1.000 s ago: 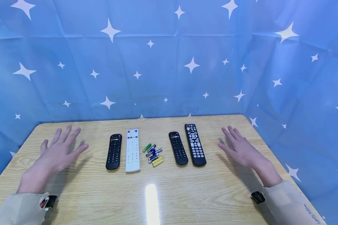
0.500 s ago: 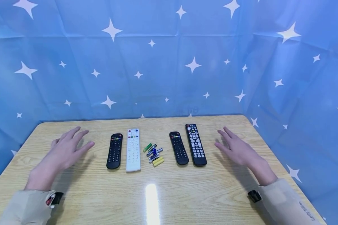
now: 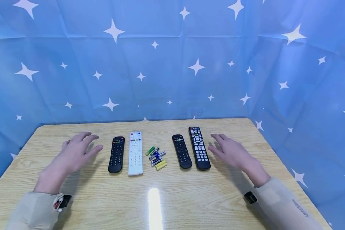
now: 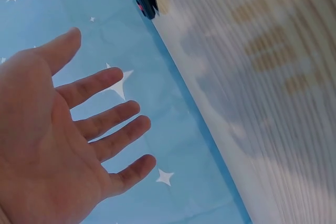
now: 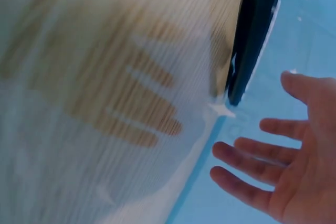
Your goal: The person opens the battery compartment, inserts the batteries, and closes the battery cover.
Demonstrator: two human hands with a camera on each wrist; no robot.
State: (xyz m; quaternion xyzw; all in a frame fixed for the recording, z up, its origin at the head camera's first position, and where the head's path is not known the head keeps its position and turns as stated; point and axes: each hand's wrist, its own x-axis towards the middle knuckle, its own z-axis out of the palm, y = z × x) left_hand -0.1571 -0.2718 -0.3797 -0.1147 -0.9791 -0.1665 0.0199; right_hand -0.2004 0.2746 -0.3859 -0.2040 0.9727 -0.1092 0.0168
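Observation:
My left hand (image 3: 73, 155) hovers over the table's left side with fingers extended, holding nothing. Nearest to it lies a small black remote control (image 3: 116, 155), with a white remote control (image 3: 135, 154) just to its right. My right hand (image 3: 233, 152), also bare of any object, hangs in the air beside a long black remote control (image 3: 199, 148). Another small black remote control (image 3: 182, 151) is left of that one. Between the two pairs is a loose pile of batteries (image 3: 158, 156), some yellow, one green, others silver and blue. Both wrist views show spread fingers.
All of this lies on a light wood-grain table (image 3: 109, 201) with rounded far corners. A blue curtain (image 3: 161, 64) with white stars rises behind it and along the right side. A bright light reflection (image 3: 155, 207) shows on the near tabletop.
Both hands have moved inward, the left one to the right and the right one to the left, closer to the remote controls. The left fingers are less spread. Remotes and batteries have stayed put.

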